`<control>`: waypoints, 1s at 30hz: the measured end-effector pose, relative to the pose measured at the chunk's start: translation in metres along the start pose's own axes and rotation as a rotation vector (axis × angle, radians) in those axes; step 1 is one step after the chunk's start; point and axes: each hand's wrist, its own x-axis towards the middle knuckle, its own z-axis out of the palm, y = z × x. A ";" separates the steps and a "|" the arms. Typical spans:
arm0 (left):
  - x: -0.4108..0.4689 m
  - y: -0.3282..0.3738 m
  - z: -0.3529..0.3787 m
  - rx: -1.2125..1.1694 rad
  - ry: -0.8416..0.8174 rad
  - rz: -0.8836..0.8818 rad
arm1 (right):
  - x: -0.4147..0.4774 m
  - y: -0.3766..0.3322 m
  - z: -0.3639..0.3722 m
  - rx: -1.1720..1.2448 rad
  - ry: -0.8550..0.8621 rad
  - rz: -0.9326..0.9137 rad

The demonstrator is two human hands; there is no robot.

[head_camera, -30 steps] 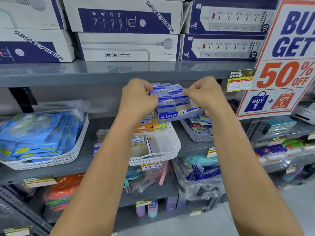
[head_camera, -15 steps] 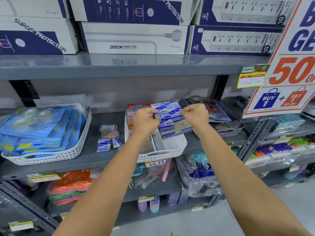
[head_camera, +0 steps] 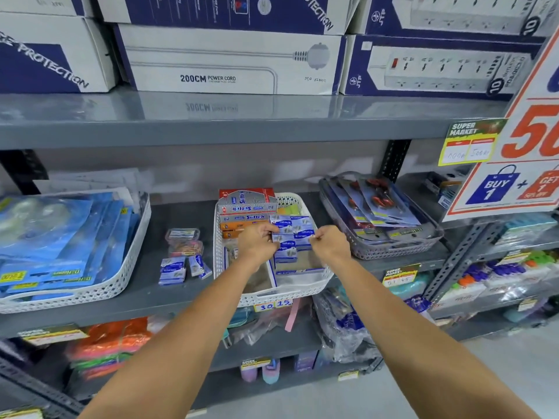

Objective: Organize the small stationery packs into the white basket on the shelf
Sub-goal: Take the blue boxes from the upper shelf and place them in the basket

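A white perforated basket (head_camera: pixel 317 282) stands on the middle shelf, with red and orange boxes (head_camera: pixel 246 207) at its back. Inside it lies an open carton holding several small blue-and-white stationery packs (head_camera: pixel 292 234). My left hand (head_camera: pixel 257 241) grips the carton's left side and my right hand (head_camera: pixel 331 244) pinches its right side, both down inside the basket. More small blue packs (head_camera: pixel 172 269) and a clear pack of rubber bands (head_camera: pixel 184 241) lie loose on the shelf to the left of the basket.
A large white basket of blue plastic packets (head_camera: pixel 69 237) fills the shelf's left. A grey basket of carded scissors (head_camera: pixel 384 213) sits right of the white one. Power-strip boxes (head_camera: pixel 230 60) line the upper shelf. A sale sign (head_camera: pixel 520 164) hangs at right.
Both hands have lowered the carton of blue packs from chest height into the white basket. The view has shifted closer to the shelf.
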 end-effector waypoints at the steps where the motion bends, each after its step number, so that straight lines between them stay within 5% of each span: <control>1: 0.002 -0.004 0.002 0.009 -0.013 0.001 | 0.001 0.000 0.003 -0.045 -0.006 0.009; 30: 0.022 -0.034 0.034 0.739 -0.141 0.023 | 0.028 -0.007 0.034 -0.784 -0.204 -0.170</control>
